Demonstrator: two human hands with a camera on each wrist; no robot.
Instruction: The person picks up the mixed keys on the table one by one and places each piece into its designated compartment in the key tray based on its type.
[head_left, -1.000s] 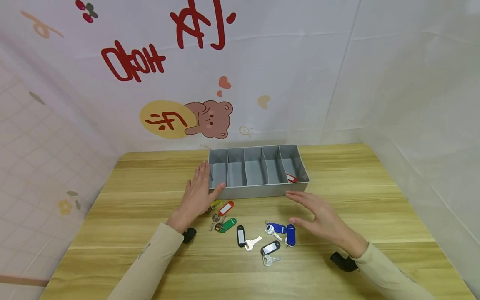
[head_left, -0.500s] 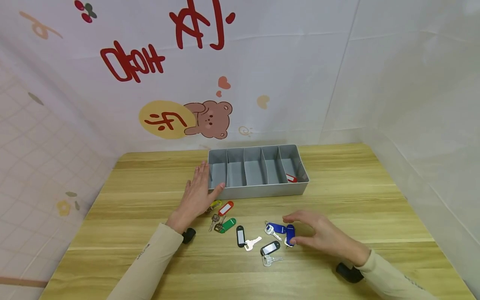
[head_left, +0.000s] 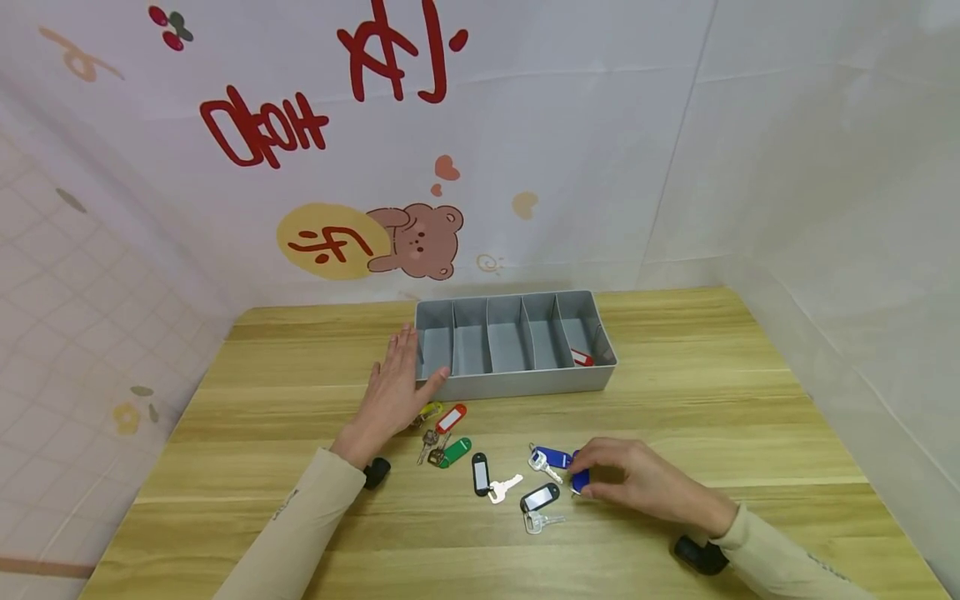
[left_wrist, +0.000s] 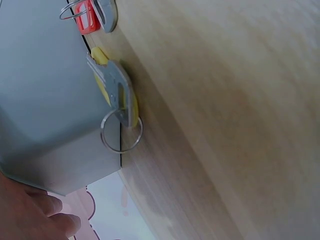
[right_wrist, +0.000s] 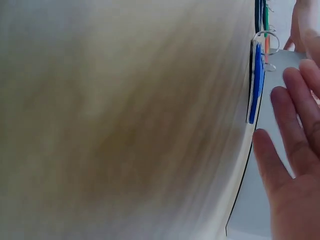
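My left hand rests at the left end of a grey divided tray, fingers extended along its side and thumb at the front rim. My right hand is low over the table at a blue key tag, fingertips beyond its top and thumb near its lower end. In the right wrist view a gap shows between the fingers and a blue tag. A second blue tag with a silver key lies just left. A red tag is inside the tray's rightmost compartment.
Two black tags with silver keys lie in front. Left of them are a green tag, a red tag and a yellow tag with keys, close to my left wrist. A printed cloth wall stands behind the wooden table.
My right hand has come down from beside the tray's front toward the blue tag, and its fingers have drawn nearer together. My left hand stays put.
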